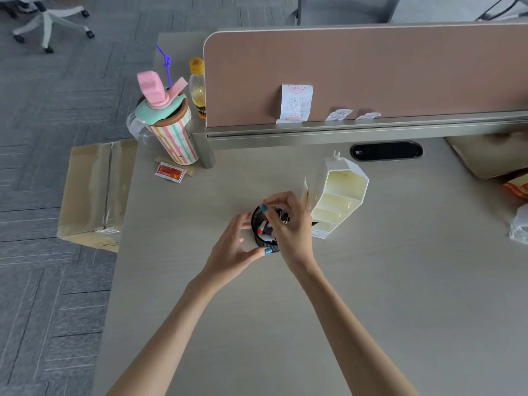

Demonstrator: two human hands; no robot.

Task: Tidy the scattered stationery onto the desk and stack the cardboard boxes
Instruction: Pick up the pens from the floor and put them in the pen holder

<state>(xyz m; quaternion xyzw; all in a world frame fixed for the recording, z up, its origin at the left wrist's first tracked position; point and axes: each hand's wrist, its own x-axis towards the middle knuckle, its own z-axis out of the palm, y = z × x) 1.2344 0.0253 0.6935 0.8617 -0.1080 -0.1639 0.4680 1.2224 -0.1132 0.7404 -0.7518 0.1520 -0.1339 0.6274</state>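
A black mesh pen holder (265,243) stood mid-desk (385,295). The left hand (233,245) cupped its 9 o'clock side, fingers and thumb curved round the wall. The right hand (293,225) curled over its mouth from 3 o'clock, fingertips gripping the pens (263,227) inside. A white house-shaped organizer (340,198) lay just beside at 2 o'clock. A taped cardboard box (91,192) sat on the floor at 9 o'clock, a striped tumbler (173,132) at 11.

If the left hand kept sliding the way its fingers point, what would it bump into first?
The black mesh pen cup; the left hand seems to curl round it, so hardly any gap remains.
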